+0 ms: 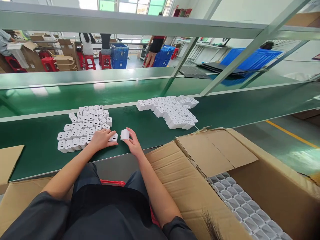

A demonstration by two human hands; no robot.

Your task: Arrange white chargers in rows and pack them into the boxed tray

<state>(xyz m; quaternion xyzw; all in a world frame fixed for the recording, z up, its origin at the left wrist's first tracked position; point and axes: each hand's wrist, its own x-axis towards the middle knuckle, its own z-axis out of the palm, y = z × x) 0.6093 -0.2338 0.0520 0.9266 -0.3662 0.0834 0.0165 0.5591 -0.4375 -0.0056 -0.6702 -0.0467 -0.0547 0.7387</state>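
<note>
Green belt (125,117) (stools (90,62) behind): R hand (134,145) grips wht block (125,134), L hand (101,140) grip unclear.

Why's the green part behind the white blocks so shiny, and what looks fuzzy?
Head view: pale glare patches on the back green surface, probably reflected light from the bright windows; head view: the distant person in a white top looks soft, while slots in the left-hand group of white blocks show clearly.
</note>
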